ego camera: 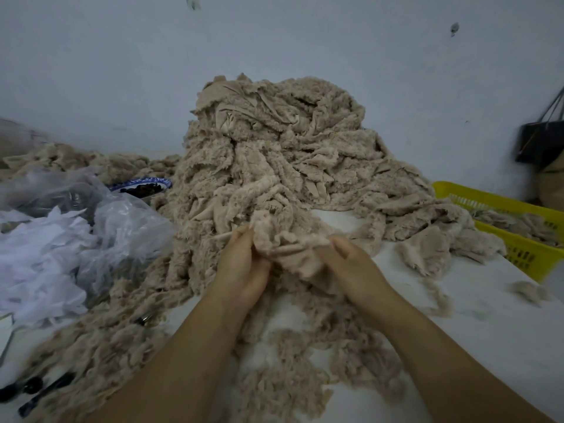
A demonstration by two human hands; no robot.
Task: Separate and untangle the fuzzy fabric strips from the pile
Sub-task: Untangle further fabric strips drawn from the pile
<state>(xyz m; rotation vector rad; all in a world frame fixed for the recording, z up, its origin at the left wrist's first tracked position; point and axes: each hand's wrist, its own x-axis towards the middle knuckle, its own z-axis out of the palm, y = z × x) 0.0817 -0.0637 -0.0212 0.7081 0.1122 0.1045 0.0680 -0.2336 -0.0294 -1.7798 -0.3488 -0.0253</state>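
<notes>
Left hand and right hand close their grip on a fuzzy strip; open desk lies right, yellow basket holding scraps.

White table — beige fuzzy strip pile centre, plastic bags left, yellow basket right.

Light's dim & flat, bluish cast on the wall, shadows faint & soft. Pic's soft overall; edges bend wide-angle, yellow basket & black bag on my right blur.
</notes>
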